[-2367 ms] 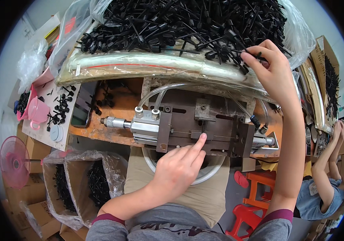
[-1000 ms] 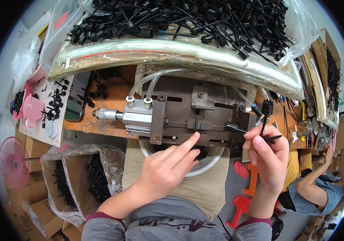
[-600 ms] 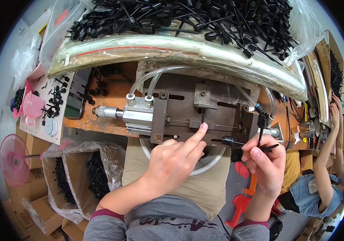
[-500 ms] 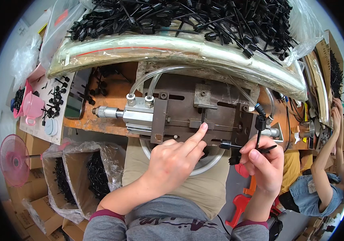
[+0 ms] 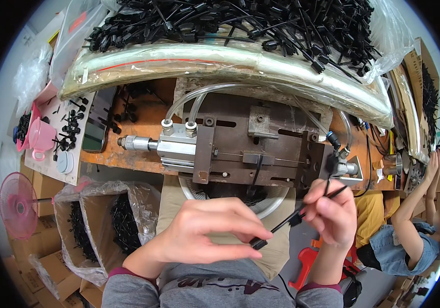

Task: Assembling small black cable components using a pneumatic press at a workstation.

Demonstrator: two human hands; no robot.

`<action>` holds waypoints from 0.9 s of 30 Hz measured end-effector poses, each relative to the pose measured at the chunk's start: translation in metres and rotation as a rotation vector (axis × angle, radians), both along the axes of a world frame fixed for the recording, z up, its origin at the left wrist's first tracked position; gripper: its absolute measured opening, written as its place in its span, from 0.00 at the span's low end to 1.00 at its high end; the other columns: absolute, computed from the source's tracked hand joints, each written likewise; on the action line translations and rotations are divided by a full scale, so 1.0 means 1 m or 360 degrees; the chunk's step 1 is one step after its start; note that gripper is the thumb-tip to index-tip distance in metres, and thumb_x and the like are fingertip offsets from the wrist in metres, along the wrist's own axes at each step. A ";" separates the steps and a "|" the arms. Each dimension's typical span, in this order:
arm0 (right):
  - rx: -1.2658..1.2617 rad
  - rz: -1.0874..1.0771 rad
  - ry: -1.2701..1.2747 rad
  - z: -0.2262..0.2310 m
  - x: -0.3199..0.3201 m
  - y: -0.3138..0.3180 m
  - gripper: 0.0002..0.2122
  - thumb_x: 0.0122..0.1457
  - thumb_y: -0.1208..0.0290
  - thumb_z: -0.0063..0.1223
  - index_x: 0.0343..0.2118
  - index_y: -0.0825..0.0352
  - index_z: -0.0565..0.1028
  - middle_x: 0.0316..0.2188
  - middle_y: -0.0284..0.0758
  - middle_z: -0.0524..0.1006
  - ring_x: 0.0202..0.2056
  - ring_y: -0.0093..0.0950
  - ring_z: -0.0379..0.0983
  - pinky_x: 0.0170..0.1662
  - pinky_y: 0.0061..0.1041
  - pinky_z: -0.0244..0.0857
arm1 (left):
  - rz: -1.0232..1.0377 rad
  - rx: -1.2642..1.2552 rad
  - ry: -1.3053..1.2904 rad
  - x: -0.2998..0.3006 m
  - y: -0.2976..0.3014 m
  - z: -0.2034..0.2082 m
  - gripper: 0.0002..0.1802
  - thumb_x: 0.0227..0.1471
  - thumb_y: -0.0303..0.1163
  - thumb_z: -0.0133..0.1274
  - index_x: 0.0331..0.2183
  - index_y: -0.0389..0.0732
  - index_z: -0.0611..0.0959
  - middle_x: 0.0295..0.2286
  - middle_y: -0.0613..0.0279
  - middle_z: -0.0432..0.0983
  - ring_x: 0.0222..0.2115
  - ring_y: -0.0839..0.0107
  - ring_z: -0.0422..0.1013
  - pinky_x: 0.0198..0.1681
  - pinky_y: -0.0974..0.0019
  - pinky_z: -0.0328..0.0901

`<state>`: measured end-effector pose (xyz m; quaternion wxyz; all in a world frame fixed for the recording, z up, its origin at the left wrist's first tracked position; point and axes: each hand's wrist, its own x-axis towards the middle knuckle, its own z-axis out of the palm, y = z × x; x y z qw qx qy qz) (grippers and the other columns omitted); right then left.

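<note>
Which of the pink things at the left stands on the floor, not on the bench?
The round pink fan stands low beside the cardboard boxes. The pink cup sits up on the bench.

Single head view, looking steeply down, close over workbench point(image 5: 127, 159).

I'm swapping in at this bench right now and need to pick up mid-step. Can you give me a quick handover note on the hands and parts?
Left hand: pinches the head end of a black cable tie between thumb and fingertips, above the lap.
Right hand: holds the tail of that tie, plus a second black tie standing upright.
Metal fixture with air cylinder: slot looks empty, untouched.
Done: ties picked from the pile of black ties.
Left: nothing is seated in the fixture yet.
</note>
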<state>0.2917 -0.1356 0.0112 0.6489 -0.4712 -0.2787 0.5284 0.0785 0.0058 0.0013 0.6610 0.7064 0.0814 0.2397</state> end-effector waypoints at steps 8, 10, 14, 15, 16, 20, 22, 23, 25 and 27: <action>0.0030 -0.0486 -0.0455 0.001 -0.004 -0.003 0.14 0.62 0.72 0.51 0.45 0.77 0.75 0.25 0.38 0.77 0.17 0.15 0.62 0.20 0.14 0.53 | 0.0597 0.1089 0.0110 0.011 -0.010 -0.029 0.17 0.37 0.24 0.68 0.35 0.35 0.85 0.41 0.54 0.79 0.30 0.68 0.78 0.29 0.70 0.72; 0.0025 -0.0503 -0.0536 0.002 -0.008 -0.004 0.15 0.62 0.71 0.51 0.47 0.77 0.75 0.24 0.37 0.77 0.17 0.15 0.62 0.21 0.13 0.53 | 0.0614 0.1387 0.0224 0.017 -0.011 -0.037 0.15 0.39 0.25 0.67 0.34 0.35 0.84 0.44 0.52 0.78 0.29 0.68 0.77 0.29 0.70 0.71; 0.0020 -0.0569 -0.0718 0.002 -0.013 -0.007 0.16 0.62 0.70 0.52 0.47 0.77 0.75 0.23 0.36 0.76 0.18 0.14 0.62 0.22 0.13 0.54 | 0.0721 0.1645 0.0287 0.028 -0.014 -0.047 0.15 0.39 0.27 0.65 0.33 0.36 0.84 0.48 0.54 0.77 0.22 0.73 0.73 0.25 0.73 0.65; 0.0009 -0.0590 -0.0768 0.003 -0.013 -0.008 0.16 0.62 0.69 0.52 0.47 0.77 0.75 0.23 0.36 0.76 0.19 0.14 0.62 0.22 0.13 0.54 | 0.0704 0.1653 0.0300 0.029 -0.013 -0.047 0.15 0.38 0.27 0.65 0.33 0.36 0.83 0.48 0.54 0.77 0.21 0.73 0.72 0.25 0.73 0.65; 0.0009 -0.0627 -0.0818 0.004 -0.014 -0.009 0.16 0.62 0.69 0.53 0.47 0.77 0.75 0.23 0.36 0.77 0.19 0.14 0.63 0.23 0.13 0.55 | 0.0687 0.1661 0.0312 0.030 -0.011 -0.046 0.15 0.38 0.27 0.65 0.33 0.36 0.83 0.48 0.54 0.77 0.20 0.73 0.72 0.24 0.73 0.64; 0.0011 -0.0685 -0.1124 0.006 -0.015 -0.014 0.13 0.58 0.74 0.55 0.43 0.76 0.78 0.25 0.38 0.78 0.21 0.18 0.67 0.25 0.14 0.58 | 0.0679 0.1688 0.0377 0.031 -0.011 -0.044 0.15 0.38 0.27 0.65 0.34 0.37 0.83 0.49 0.56 0.77 0.19 0.74 0.71 0.24 0.73 0.63; 0.0091 -0.0681 -0.1515 0.005 -0.013 -0.015 0.12 0.54 0.79 0.56 0.41 0.75 0.79 0.26 0.39 0.79 0.23 0.22 0.69 0.26 0.16 0.60 | 0.0670 0.1674 0.0375 0.030 -0.011 -0.043 0.15 0.38 0.28 0.65 0.33 0.38 0.83 0.49 0.56 0.76 0.19 0.74 0.70 0.23 0.73 0.62; 0.0175 -0.0674 -0.1799 0.003 -0.010 -0.012 0.12 0.51 0.81 0.57 0.40 0.75 0.80 0.27 0.40 0.79 0.23 0.23 0.70 0.27 0.17 0.61 | 0.0666 0.1666 0.0377 0.030 -0.011 -0.043 0.14 0.38 0.28 0.65 0.33 0.38 0.83 0.49 0.56 0.76 0.18 0.74 0.70 0.22 0.73 0.62; 0.0279 -0.0694 -0.2282 0.003 -0.012 -0.007 0.16 0.42 0.84 0.60 0.38 0.72 0.81 0.29 0.39 0.80 0.26 0.30 0.73 0.28 0.21 0.65 | 0.0636 0.1638 0.0402 0.029 -0.009 -0.041 0.16 0.39 0.27 0.66 0.35 0.37 0.84 0.48 0.56 0.77 0.20 0.74 0.72 0.23 0.74 0.65; 0.0370 -0.0686 -0.2543 0.001 -0.016 -0.003 0.17 0.40 0.83 0.60 0.38 0.72 0.81 0.30 0.38 0.80 0.27 0.30 0.74 0.29 0.23 0.67 | 0.0532 0.1298 0.0334 0.027 -0.008 -0.037 0.19 0.39 0.26 0.67 0.38 0.37 0.84 0.47 0.55 0.77 0.23 0.74 0.75 0.25 0.75 0.69</action>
